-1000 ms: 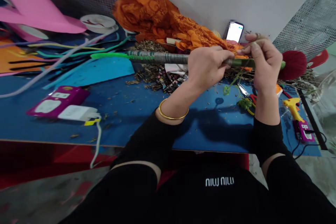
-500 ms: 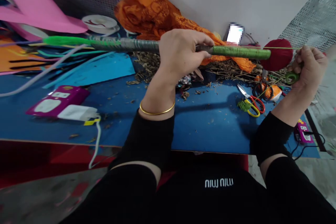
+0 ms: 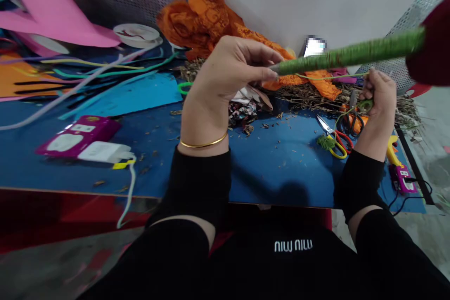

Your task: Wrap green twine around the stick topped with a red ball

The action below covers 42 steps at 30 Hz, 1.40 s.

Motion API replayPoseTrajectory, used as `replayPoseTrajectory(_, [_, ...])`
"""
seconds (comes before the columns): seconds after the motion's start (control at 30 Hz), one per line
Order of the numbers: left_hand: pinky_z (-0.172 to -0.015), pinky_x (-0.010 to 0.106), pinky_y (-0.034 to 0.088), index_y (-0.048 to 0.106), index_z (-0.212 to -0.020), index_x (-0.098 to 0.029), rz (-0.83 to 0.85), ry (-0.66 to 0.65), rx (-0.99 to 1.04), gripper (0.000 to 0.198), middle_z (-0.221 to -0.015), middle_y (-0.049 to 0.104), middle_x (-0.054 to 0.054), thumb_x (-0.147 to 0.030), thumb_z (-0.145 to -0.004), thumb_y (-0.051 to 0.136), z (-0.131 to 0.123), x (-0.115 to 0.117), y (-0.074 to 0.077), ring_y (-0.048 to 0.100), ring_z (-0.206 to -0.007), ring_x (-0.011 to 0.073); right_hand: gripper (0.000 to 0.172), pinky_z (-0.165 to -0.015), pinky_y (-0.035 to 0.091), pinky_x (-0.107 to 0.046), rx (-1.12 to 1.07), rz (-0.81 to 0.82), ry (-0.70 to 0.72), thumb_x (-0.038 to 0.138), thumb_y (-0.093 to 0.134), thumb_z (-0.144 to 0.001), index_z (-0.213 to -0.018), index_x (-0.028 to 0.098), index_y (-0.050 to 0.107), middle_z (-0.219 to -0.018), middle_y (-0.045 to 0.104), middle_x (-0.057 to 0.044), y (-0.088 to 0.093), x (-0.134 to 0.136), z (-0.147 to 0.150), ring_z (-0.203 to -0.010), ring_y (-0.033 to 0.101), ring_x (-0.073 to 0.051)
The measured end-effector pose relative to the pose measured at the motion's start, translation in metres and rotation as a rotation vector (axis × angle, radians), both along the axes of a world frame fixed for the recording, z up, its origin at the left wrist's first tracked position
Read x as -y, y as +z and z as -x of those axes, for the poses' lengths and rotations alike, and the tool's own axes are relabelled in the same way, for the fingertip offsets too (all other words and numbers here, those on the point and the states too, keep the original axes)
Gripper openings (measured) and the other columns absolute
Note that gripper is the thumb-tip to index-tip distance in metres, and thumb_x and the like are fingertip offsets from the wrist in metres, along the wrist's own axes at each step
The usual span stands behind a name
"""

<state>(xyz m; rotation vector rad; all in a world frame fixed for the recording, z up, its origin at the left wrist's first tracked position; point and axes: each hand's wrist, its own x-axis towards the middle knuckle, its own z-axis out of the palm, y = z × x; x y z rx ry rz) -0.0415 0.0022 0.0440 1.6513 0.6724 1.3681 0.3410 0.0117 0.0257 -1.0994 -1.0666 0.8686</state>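
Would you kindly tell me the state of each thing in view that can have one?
Wrapped stick: raised, slightly tilted
Left hand: gripping the wrapped stick
Green strand: stretched out
Right hand: pinching the green strand
Red-and-yellow scissors: lying down, unheld
Phone: screen lit
Orange cloth: crumpled
Yellow glue gun: set down

An orange cloth lies bunched along the pale wall, a phone (its screen glowing) propped near it. At the left of the blue table, a pink sheet sits just beside a white dish; a blue sheet and a purple box with a white plug lie nearer. A yellow glue gun lies far right.
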Motion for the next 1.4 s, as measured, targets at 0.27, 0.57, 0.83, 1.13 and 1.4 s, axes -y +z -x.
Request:
replayPoseTrajectory(0.27, [-0.041,0.026,0.028,0.083,-0.082,-0.023,-0.084,0.254,0.245,0.014,-0.064,0.07,0.001,-0.011,-0.076,0.082,0.036,0.012,0.015,0.046,-0.049,0.0115,0.02,-0.042,0.035,-0.02,0.087,0.174,0.337,0.034,0.08,-0.085,-0.081,0.016,0.07,-0.056,0.044,0.01,-0.005,0.01,0.048,-0.042,0.032,-0.003])
replayPoseTrajectory(0.57, [-0.037,0.016,0.033,0.082,-0.083,-0.011,0.013,0.4,0.427,0.015,-0.064,0.068,-0.001,-0.005,-0.076,0.07,0.05,0.019,0.02,0.051,-0.041,0.0048,0.037,-0.042,0.039,-0.018,-0.035,0.261,0.417,0.037,0.09,-0.072,-0.083,0.018,0.06,-0.062,0.05,0.009,-0.018,0.008,0.053,-0.043,0.04,-0.002])
replayPoseTrajectory(0.83, [-0.037,0.016,0.036,0.072,-0.074,-0.013,0.056,0.327,0.49,0.009,-0.07,0.072,0.004,-0.018,-0.08,0.076,0.07,0.014,0.016,0.05,-0.043,0.0056,0.067,-0.036,0.015,-0.018,-0.058,0.383,0.567,0.083,0.066,-0.081,-0.091,0.016,0.067,-0.069,0.062,0.002,-0.027,0.014,0.046,-0.037,0.021,0.001])
replayPoseTrajectory(1.13, [-0.034,0.015,0.033,0.059,-0.07,-0.017,0.122,0.482,0.509,0.019,-0.068,0.073,-0.003,-0.018,-0.082,0.073,0.077,0.009,0.015,0.047,-0.039,0.0038,0.041,-0.041,0.012,-0.019,0.126,0.498,0.559,0.036,0.094,-0.066,-0.094,0.011,0.076,-0.052,0.051,0.008,-0.053,0.059,0.036,-0.041,0.028,-0.001])
replayPoseTrajectory(1.4, [-0.036,0.014,0.032,0.062,-0.07,-0.018,-0.001,0.62,0.566,0.014,-0.058,0.065,-0.005,-0.008,-0.075,0.069,0.078,0.013,0.017,0.046,-0.04,0.004,0.043,-0.037,0.02,-0.015,-0.287,0.157,-0.06,0.056,0.075,-0.086,-0.075,0.023,0.05,-0.048,0.023,0.014,-0.068,0.069,0.003,-0.039,0.016,-0.003])
